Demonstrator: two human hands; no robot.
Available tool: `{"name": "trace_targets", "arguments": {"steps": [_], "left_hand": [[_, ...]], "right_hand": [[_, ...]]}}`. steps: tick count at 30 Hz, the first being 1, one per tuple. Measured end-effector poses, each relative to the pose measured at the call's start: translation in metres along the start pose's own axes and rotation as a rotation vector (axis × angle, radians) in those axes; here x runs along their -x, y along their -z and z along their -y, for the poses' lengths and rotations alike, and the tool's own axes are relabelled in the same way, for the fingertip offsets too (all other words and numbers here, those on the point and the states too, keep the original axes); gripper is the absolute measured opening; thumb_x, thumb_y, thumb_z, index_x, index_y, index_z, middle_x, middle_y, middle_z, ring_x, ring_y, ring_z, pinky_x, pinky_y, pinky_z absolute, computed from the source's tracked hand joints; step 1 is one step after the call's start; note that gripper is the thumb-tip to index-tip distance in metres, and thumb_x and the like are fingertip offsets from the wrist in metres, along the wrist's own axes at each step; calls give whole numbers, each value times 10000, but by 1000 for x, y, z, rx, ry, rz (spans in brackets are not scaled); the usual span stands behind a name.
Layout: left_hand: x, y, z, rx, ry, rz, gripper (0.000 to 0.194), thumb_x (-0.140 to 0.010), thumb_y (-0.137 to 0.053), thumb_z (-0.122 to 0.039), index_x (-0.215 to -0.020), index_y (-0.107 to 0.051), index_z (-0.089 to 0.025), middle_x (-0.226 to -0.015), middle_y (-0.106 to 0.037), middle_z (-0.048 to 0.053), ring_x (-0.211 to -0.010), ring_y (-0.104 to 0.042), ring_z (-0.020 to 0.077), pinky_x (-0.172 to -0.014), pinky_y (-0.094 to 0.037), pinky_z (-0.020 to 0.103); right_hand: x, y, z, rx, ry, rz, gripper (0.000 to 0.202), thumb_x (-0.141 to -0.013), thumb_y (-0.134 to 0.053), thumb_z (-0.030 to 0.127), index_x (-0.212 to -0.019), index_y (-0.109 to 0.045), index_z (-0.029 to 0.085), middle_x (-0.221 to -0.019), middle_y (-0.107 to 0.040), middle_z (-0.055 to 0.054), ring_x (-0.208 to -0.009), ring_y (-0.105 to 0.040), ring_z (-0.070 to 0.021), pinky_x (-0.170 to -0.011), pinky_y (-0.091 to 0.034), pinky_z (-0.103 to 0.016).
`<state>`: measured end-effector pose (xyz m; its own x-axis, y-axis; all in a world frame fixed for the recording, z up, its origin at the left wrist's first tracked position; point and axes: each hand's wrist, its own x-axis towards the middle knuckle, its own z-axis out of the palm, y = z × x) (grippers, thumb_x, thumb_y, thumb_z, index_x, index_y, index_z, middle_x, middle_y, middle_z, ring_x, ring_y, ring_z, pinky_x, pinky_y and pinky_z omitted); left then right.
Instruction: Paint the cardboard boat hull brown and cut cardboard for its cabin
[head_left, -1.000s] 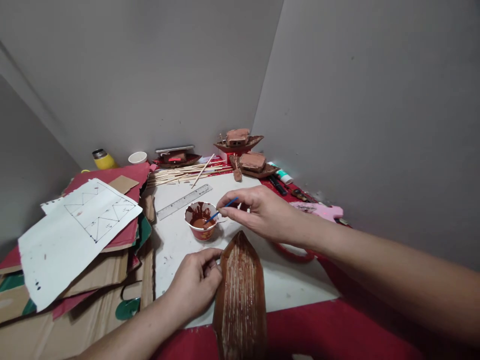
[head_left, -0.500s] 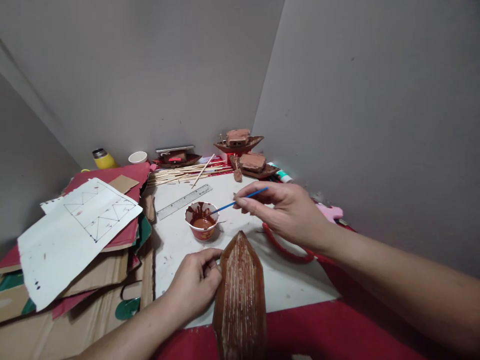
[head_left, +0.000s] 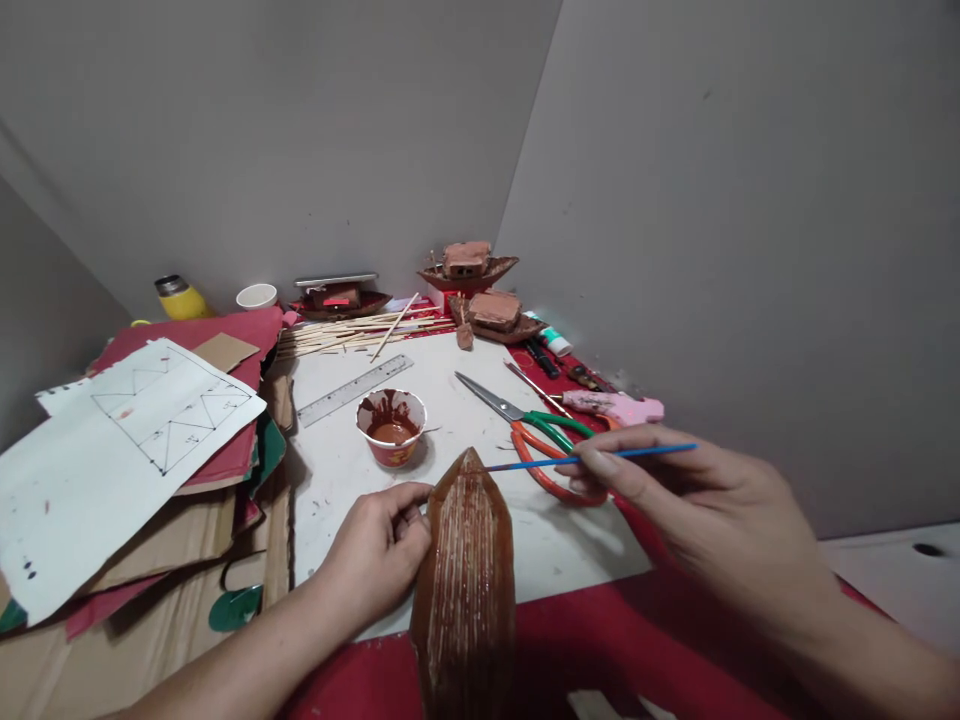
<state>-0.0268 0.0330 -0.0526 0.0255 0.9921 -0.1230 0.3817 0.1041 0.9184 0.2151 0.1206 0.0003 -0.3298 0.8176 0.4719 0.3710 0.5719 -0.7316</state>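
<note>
My right hand (head_left: 697, 500) pinches a thin blue paintbrush (head_left: 540, 462), whose tip meets the pointed end of a brown model boat hull (head_left: 469, 580). The hull's ribbed face looks up, with uneven reddish-brown paint over pale strips. My left hand (head_left: 382, 545) grips the hull's left edge with curled fingers. Beyond the hull stands a paper cup (head_left: 391, 455) holding brown paint, its inside wall smeared. Scissors (head_left: 525, 420) with green and orange handles lie on the white sheet, partly behind my right hand.
A clear ruler (head_left: 356, 390) and several thin wooden sticks (head_left: 337, 335) lie farther back. Model boats (head_left: 469, 265) stand near the wall. Stacked cardboard (head_left: 225, 530) with a paper drawing (head_left: 142, 440) fills the left. A pink glue gun (head_left: 615, 407) lies at right.
My right hand has moved right and toward me, bringing the brush from the paint cup to the hull's tip. The scissors now show more fully. My left hand keeps its hold.
</note>
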Motion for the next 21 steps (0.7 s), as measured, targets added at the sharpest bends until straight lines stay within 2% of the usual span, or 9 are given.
{"name": "trace_targets", "arguments": {"steps": [3, 6, 10, 16, 21], "left_hand": [[1, 0, 0, 6, 3, 2, 401, -824, -452, -150, -1131, -708, -111, -651, -480, -37, -601, -426, 137, -575, -324, 255], [1, 1, -1, 1, 6, -2, 412, -819, -448, -144, -1140, -704, -110, -654, -481, -37, -601, -424, 137, -571, -326, 253], [1, 1, -2, 1, 15, -2, 396, -819, -460, -163, -1121, -711, -113, -659, -502, -29, -605, -432, 140, -591, -346, 255], [0, 0, 1, -23, 24, -17, 348, -824, -478, -181, -1071, -715, -121, -656, -505, -27, -607, -451, 141, -595, -360, 245], [-1, 0, 2, -5, 20, -7, 367, -832, -470, -172, -1105, -713, -140, -716, -581, -9, -641, -491, 150, -660, -395, 263]], "right_hand": [[7, -10, -5, -91, -114, -11, 135, -861, -687, 371, -809, -723, 252, -638, -758, -5, -551, -722, -190, -516, -610, -275], [8, -18, -8, -124, -159, -5, 153, -844, -699, 390, -803, -729, 246, -651, -759, -14, -558, -717, -191, -526, -605, -283], [10, -20, -11, -92, -167, -36, 126, -853, -696, 368, -833, -735, 250, -684, -766, -17, -592, -727, -193, -549, -606, -283], [13, -19, -16, -94, -153, -166, 109, -847, -705, 348, -839, -732, 242, -649, -763, -4, -566, -740, -192, -569, -635, -287], [15, -23, -15, -117, -134, -126, 97, -837, -707, 341, -814, -734, 251, -657, -763, -3, -552, -732, -181, -514, -609, -248]]}}
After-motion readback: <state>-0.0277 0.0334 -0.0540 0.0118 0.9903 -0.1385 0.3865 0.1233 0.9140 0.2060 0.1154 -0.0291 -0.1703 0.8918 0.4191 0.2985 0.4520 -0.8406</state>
